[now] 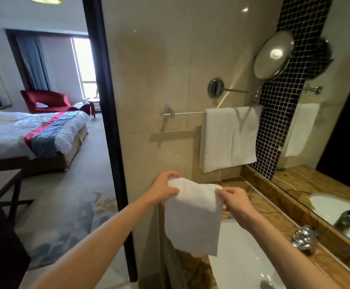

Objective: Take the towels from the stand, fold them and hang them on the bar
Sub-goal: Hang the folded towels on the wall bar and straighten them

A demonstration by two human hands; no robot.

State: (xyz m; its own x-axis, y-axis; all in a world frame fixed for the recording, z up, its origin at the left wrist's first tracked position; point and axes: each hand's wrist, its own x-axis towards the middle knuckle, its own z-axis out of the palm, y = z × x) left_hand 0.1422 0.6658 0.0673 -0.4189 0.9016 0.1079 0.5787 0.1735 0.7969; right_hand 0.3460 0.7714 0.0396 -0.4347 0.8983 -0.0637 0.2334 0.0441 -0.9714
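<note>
1. Along the right side, the brown marble table [282, 222] runs below a wall mirror, with a white basin [238, 257] set in it.
2. Two hung towels [218, 140], white and folded, drape side by side and touching over the right part of the bar [186, 113] on the beige wall.
3. The held towel [193, 217], white and folded, hangs in the air below the bar, in front of the table's left end.
4. The left grip [165, 187] pinches its top left corner, fingers curled over the cloth.
5. The right grip [232, 200] pinches its top right corner, thumb on the cloth.
</note>
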